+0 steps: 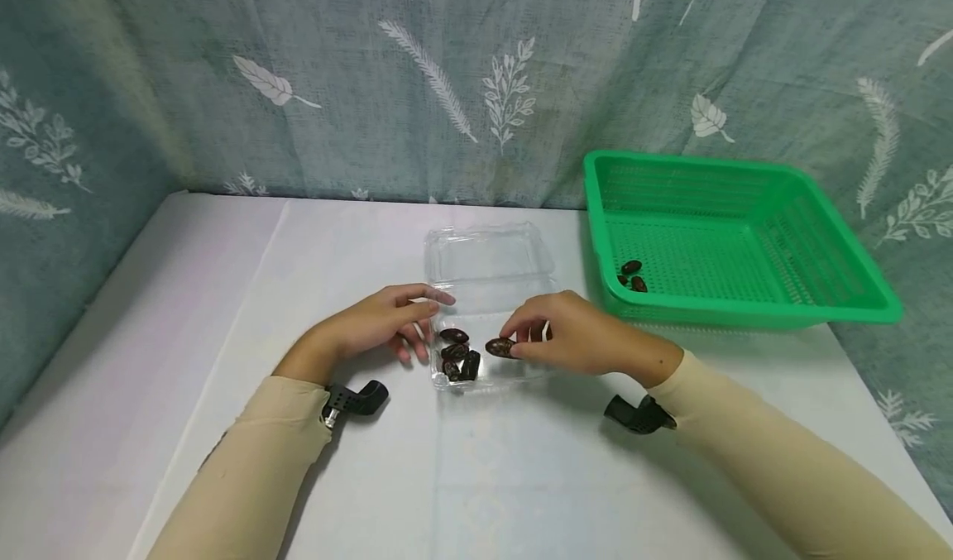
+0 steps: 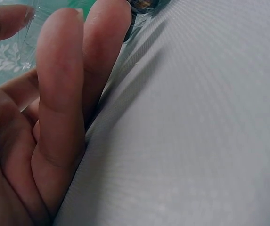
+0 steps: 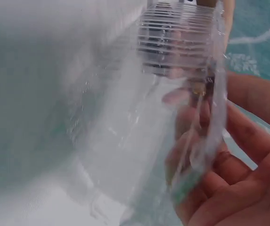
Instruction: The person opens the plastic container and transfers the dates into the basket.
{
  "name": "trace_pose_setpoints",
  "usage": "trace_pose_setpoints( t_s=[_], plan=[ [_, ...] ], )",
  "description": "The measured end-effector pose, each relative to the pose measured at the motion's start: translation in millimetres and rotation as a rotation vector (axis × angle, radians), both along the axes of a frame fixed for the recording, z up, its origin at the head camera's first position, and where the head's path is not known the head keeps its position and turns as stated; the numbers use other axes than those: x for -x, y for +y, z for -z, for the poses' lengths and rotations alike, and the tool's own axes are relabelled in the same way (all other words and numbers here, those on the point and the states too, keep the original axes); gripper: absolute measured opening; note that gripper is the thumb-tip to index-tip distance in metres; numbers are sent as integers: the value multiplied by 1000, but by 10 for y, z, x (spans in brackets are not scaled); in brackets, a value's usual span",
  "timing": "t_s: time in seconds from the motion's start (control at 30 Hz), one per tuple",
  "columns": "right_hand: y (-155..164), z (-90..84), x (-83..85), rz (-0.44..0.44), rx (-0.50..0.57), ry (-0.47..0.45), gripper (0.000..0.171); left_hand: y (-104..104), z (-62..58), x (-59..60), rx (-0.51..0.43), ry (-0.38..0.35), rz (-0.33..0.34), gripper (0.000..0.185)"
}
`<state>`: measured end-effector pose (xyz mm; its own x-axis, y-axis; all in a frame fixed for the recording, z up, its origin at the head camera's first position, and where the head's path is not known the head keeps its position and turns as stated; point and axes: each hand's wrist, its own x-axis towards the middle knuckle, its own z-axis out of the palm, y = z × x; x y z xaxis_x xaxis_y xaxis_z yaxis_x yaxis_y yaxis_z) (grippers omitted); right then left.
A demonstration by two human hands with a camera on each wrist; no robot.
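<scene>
A clear plastic clamshell box (image 1: 476, 316) lies on the table with its lid (image 1: 487, 254) folded back toward the wall. Several dark brown dates (image 1: 454, 351) sit in the left part of its tray. My right hand (image 1: 588, 337) pinches one date (image 1: 500, 347) between thumb and fingers over the tray, right of the others. In the right wrist view, the fingers (image 3: 252, 136) appear partly through the clear box wall. My left hand (image 1: 372, 320) is at the box's left edge with relaxed, spread fingers and holds nothing. Its fingers (image 2: 59, 94) stand close by the box in the left wrist view.
A green plastic basket (image 1: 752, 312) stands at the back right, with a few dates (image 1: 631, 267) in its left front corner. The white-covered table (image 1: 357, 494) meets a leaf-patterned curtain (image 1: 335, 130) behind. Black wrist mounts (image 1: 640, 415) hang below both sleeves.
</scene>
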<state>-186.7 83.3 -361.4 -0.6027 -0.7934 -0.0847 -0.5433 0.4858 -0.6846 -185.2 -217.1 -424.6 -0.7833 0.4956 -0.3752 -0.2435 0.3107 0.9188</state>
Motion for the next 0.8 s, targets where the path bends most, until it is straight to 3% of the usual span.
trace_pose_setpoints(
  t_s=[0.4, 0.6, 0.8],
  plan=[
    [409, -143, -50, 133, 149, 120, 23, -23, 0, -40, -14, -16, -7, 43],
    [623, -319, -9, 233, 174, 196, 22, -27, 20, -32, -17, -6, 4, 44],
    [808, -416, 28, 343, 157, 207, 20, -10, 17, -16, -9, 6, 9, 44]
  ],
)
